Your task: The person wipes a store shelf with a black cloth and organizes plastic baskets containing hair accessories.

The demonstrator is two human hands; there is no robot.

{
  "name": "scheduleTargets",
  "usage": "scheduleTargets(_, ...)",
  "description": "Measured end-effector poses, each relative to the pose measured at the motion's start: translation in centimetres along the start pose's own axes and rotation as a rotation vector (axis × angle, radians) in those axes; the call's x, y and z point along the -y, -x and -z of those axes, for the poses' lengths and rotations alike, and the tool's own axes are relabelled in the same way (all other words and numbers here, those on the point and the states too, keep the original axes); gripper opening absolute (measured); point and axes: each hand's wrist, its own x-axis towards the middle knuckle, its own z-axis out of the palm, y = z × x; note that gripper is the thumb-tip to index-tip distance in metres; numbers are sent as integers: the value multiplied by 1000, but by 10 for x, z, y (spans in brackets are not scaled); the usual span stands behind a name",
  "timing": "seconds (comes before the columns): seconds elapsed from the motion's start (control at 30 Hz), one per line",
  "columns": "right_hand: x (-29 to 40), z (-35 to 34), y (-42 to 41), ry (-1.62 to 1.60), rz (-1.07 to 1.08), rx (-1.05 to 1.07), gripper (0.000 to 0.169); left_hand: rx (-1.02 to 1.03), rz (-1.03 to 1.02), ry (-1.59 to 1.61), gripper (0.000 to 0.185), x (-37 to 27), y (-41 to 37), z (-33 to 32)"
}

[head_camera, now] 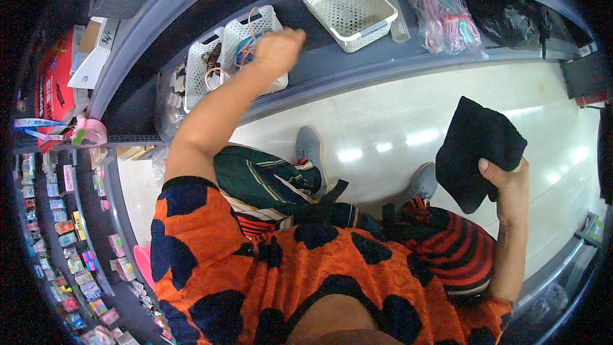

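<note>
My left hand (280, 51) is over the right side of a white perforated plastic basket (275, 17) on the lower shelf. Its fingers are bent and blurred, so whether they grip anything is unclear. Blue and pale pink cords (245, 51) lie in that basket, and a pink loop hangs over its side. A second white basket (192, 76) stands against it on the left, with dark brown coiled items (213, 56) inside. On the other side, my right hand (510, 182) holds a folded black cloth item (471, 153) above the floor, thumb on top.
Another white basket (352, 5) stands farther right on the shelf (330, 64). Beside it are a clear tube (390, 5) and a plastic bag of pink and teal cords (448, 14). Small packaged goods (67, 239) line racks at left. A pink tape roll (89, 132) sits near the shelf corner.
</note>
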Motion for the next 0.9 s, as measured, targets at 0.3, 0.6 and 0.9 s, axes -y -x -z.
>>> scheduleTargets(0.3,3,0,-1,7,27,68,36,-713,1094,1500,38,130,39,19)
scheduleTargets(0.6,5,-2,1,67,-58,42,37,215,594,274,29,89,116,30)
scheduleTargets(0.9,-5,-7,-3,111,49,4,31,659,348,826,22,82,82,40)
